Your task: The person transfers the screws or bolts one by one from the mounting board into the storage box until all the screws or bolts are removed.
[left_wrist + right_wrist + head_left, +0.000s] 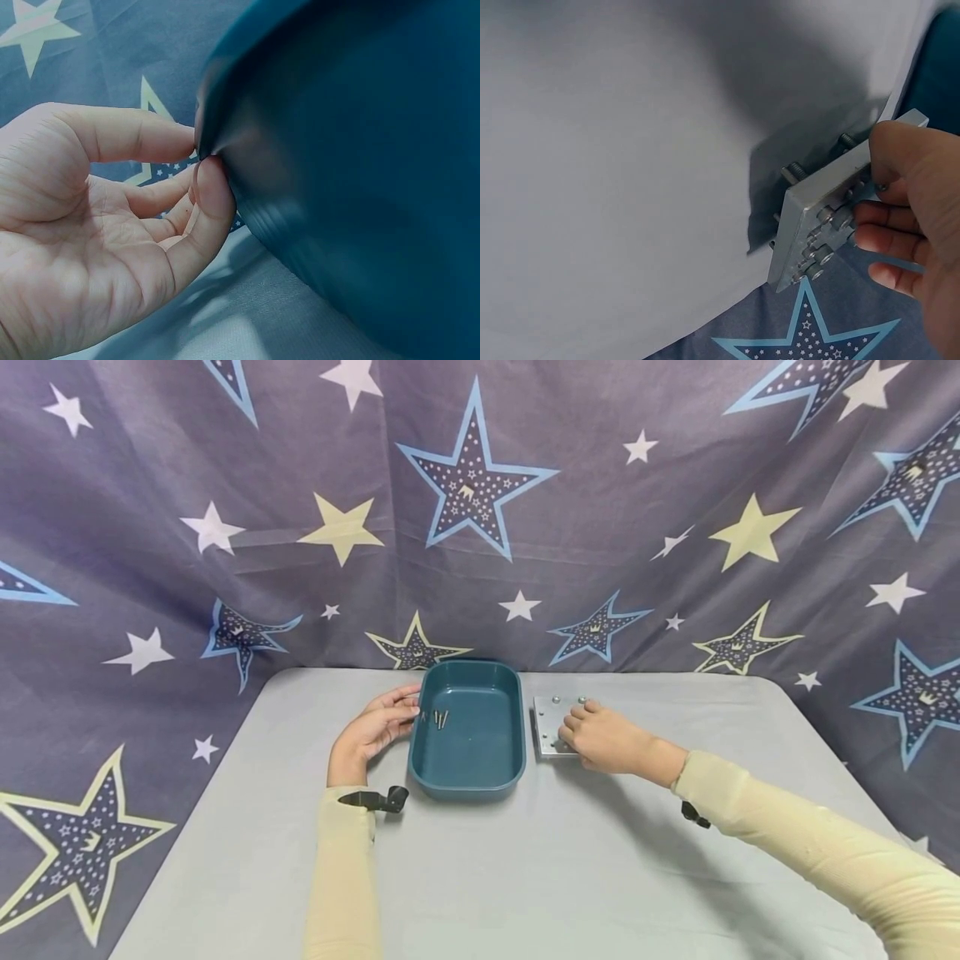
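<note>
In the head view a deep teal tray [480, 752] stands at the middle of the table, with several small screws [440, 719] near its left wall. My left hand [375, 728] pinches the tray's left rim between thumb and fingers, seen close in the left wrist view. To the right of the tray lies a silver metal plate [550, 720] with screws set in it. Over its right part is my right hand [606, 740]. In the right wrist view screw heads [821, 255] stand out from one face and threaded shanks [795, 172] from the other. Curled fingertips pinch a small screw [882, 187] at the plate, mostly hidden.
A pale grey cloth [480, 877] covers the table. Behind it and at both sides hangs a dark curtain [585, 527] with stars. Dark camera straps [375, 799] sit on both wrists. The tray's right wall is close to the plate's left edge.
</note>
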A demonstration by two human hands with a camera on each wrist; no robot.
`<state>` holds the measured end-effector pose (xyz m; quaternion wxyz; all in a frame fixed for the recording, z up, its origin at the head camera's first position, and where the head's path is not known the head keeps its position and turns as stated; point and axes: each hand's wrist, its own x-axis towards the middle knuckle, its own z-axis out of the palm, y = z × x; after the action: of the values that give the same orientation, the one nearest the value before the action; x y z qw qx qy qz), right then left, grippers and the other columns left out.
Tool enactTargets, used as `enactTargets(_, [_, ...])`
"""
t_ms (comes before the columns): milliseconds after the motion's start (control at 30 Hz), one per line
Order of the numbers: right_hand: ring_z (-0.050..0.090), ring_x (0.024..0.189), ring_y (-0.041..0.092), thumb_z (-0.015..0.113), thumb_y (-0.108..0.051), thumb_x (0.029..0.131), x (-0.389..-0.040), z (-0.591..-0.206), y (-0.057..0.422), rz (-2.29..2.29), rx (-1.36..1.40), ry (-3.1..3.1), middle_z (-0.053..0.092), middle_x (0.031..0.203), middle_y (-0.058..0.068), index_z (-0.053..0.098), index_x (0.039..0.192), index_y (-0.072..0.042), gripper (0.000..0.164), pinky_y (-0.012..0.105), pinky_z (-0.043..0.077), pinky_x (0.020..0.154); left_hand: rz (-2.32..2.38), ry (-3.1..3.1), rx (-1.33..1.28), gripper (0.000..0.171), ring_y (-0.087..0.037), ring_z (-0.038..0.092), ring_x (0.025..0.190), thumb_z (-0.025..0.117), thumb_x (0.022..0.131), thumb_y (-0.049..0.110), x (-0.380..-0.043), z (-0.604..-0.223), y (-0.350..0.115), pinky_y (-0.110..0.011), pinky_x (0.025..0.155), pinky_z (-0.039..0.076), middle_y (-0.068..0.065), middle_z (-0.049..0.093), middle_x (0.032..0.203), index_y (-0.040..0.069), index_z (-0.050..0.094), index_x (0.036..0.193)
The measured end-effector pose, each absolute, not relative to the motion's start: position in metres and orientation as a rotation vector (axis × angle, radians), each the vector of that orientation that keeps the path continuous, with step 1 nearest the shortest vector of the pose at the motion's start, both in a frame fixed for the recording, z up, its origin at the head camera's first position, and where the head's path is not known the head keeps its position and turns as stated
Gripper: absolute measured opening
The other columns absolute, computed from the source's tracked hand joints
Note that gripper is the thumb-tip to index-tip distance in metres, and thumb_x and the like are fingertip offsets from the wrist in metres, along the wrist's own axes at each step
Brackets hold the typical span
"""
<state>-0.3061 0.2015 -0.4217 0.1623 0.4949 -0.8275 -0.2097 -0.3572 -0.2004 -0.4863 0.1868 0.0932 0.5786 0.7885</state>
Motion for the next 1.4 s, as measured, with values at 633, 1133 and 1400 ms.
enactTargets(633, [0.055,0.080,0.022,0.082,-0.020,0.073,-0.3069,-0.4243,0.2020,-0.593,1.405,-2.357,0.063,0.083,0.003,0.066,0.094,-0.007,0.029,0.035,0.043,0.074,2.223,1.626,0.270,0.062,-0.006,0.066,0.089,0.044,0.102,-0.009,-0.3577,-0.4878,-0.2007,-0.022,0.078,0.056,0.001,0.064,0.106,-0.007,0.019,0.159])
enactTargets(1133, [0.056,0.078,0.022,0.083,-0.021,0.072,-0.3075,-0.4247,0.2023,-0.575,1.403,-2.356,0.062,0.081,0.004,0.064,0.092,-0.007,0.030,0.036,0.044,0.075,2.220,1.620,0.272,0.063,-0.008,0.066,0.094,0.044,0.101,-0.009,-0.3560,-0.4868,-0.2009,-0.023,0.081,0.056,0.000,0.064,0.109,-0.008,0.018,0.158])
enactTargets(1400, [0.056,0.078,0.022,0.081,-0.018,0.073,-0.3080,-0.4253,0.2026,-0.566,1.403,-2.356,0.062,0.080,0.003,0.064,0.091,-0.007,0.027,0.036,0.045,0.075,2.218,1.618,0.269,0.063,-0.008,0.067,0.095,0.044,0.101,-0.009,-0.3557,-0.4865,-0.2009,-0.023,0.081,0.056,0.000,0.065,0.110,-0.007,0.019,0.159])
